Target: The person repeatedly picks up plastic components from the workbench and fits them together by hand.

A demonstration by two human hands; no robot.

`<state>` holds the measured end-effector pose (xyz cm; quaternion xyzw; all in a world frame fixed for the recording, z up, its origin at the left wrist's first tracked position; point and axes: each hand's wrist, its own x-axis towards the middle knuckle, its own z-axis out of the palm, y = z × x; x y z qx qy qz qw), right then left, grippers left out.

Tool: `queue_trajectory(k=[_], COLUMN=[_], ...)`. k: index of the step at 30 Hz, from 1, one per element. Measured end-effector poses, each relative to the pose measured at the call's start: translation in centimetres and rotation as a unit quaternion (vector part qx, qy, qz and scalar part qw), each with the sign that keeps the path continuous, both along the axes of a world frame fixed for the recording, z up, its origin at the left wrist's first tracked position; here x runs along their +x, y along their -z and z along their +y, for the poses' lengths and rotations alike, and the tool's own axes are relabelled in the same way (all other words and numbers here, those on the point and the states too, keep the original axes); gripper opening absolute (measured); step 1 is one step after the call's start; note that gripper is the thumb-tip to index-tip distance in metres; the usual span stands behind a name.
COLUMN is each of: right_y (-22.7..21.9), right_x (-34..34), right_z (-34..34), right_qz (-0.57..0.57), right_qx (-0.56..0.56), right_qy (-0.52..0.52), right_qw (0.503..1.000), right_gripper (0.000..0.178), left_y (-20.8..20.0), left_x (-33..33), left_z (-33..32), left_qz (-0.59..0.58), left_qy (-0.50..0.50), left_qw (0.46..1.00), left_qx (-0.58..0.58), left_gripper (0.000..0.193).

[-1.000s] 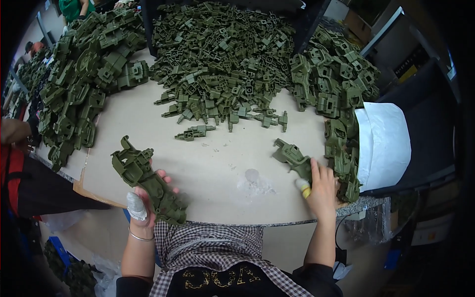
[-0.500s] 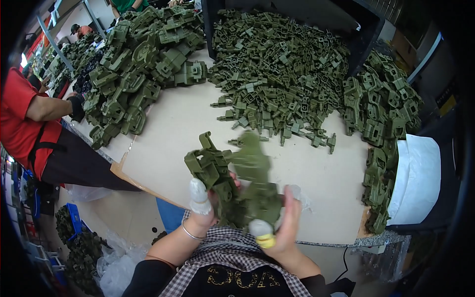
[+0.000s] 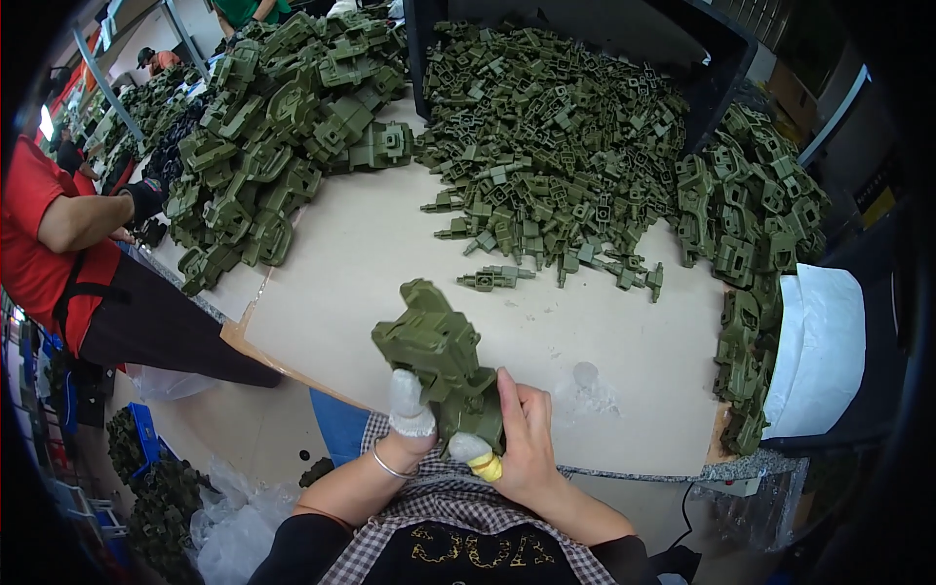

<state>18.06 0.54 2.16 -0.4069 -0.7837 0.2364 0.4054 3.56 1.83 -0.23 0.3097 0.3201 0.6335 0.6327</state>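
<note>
Both my hands hold an olive-green moulded plastic shell (image 3: 437,341), shaped like a toy vehicle body, above the near edge of the table. My left hand (image 3: 414,434) is closed on its left side, with a white-wrapped thumb against it. My right hand (image 3: 526,444) grips the lower right end; its thumb has a pale cover and a yellow band. The two halves seen earlier now look pressed together, though their seam is hard to make out. Beyond the shell, a small green connector-like piece (image 3: 495,279) lies on the table (image 3: 624,370).
A heap of small green pieces (image 3: 546,127) spills from a black bin (image 3: 726,58). Larger green shells pile up at left (image 3: 263,136) and at right (image 3: 751,195). A white foam sheet (image 3: 817,351) stands by the right edge. At left works a person in red (image 3: 49,214).
Two green halves, held apart and blurred before, have come together between my hands. My right hand moved left and inward. The person at left shifted an arm.
</note>
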Motion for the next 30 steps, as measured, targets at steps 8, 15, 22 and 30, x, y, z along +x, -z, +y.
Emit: queue_trajectory(k=[8,15,22,30], right_y=[1.0,1.6,1.6,0.5], right_x=[-0.2,-0.4,-0.6,-0.6], right_z=[1.0,1.3,2.1,3.1], right_qz=[0.026,0.030,-0.011,-0.044], right_qx=[-0.066,-0.114,-0.068,-0.074], right_qy=[-0.014,-0.010,0.003,0.010], right_qw=[0.997,0.993,0.998,0.996], right_gripper=[0.081,0.082,0.084,0.085], left_y=[0.0,-0.3,0.2,1.2], left_x=[0.3,0.8,0.5,0.5], left_z=[1.4,1.7,2.1,1.6], left_qz=[0.037,0.138,0.091,-0.007], left_qy=[-0.034,-0.079,-0.060,-0.065], left_qw=[0.999,0.987,0.993,0.998], left_qx=[-0.015,0.036,-0.048,0.002], left_gripper=[0.049,0.033,0.032,0.043])
